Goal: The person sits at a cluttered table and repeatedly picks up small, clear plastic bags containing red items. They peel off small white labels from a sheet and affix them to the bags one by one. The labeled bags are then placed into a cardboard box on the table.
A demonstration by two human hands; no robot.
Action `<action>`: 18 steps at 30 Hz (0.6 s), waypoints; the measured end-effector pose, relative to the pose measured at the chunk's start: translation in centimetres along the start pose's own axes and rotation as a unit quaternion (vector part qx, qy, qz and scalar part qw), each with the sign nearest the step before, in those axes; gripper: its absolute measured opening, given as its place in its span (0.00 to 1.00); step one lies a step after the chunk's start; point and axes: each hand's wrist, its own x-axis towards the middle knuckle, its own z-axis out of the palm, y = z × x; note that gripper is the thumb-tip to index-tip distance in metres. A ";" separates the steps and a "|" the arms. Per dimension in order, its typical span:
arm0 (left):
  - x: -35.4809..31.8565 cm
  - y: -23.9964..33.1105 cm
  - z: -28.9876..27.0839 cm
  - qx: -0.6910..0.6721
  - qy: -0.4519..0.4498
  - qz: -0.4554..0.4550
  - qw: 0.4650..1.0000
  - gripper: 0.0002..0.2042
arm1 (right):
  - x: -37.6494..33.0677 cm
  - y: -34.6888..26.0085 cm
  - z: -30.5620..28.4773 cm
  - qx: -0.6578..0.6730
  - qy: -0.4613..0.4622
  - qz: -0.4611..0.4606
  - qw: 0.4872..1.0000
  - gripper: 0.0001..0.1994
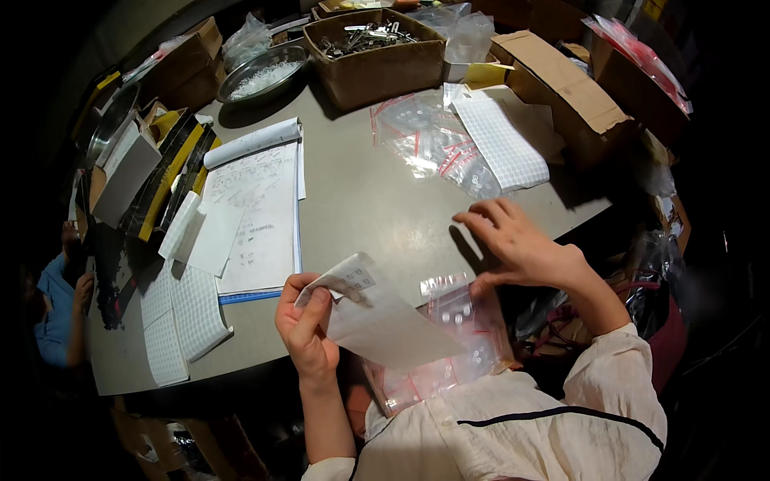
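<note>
My left hand (308,327) pinches a curled sheet of labels (389,333) between thumb and fingers. Its pale, mostly blank side faces up, and a folded-over corner shows a few small printed squares. Below it, at the table's near edge, lies a stack of clear zip bags (473,353) with red seal lines, partly hidden by the sheet. Small white round marks show on the bags. My right hand (525,250) hovers over the far end of the stack, fingers spread and nothing in them. Its thumb is close to the top bag; I cannot tell whether it touches.
More zip bags (417,128) and label sheets (509,140) lie at the far right. A clipboard of written papers (261,200) and gridded sheets (195,309) are on the left. Behind stand a box of metal parts (373,76) and a metal bowl (233,90). Another person (56,293) sits far left.
</note>
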 end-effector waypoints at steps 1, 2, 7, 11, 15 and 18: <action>-0.1 0.0 -0.2 0.021 -0.012 -0.009 1.000 0.12 | 0.0 -0.4 -0.4 0.039 -0.019 -0.039 0.998 0.41; -0.2 -0.1 -0.4 0.042 -0.024 -0.018 0.999 0.13 | -0.2 -0.5 -0.4 0.070 -0.006 -0.047 0.996 0.40; -1.1 0.2 1.9 0.135 -0.062 -0.053 0.988 0.16 | 0.6 -2.1 -1.8 0.201 0.096 -0.117 0.968 0.34; -1.6 0.2 3.7 0.145 -0.131 -0.116 0.974 0.20 | 1.7 -5.0 -1.8 0.246 0.062 -0.203 0.946 0.38; -2.1 1.4 5.0 0.119 -0.179 -0.125 0.969 0.25 | 2.0 -4.5 0.7 0.222 0.157 -0.242 0.931 0.34; -2.3 1.7 4.5 0.202 -0.249 -0.053 0.946 0.26 | 1.4 -4.1 0.9 0.313 0.182 -0.160 0.918 0.19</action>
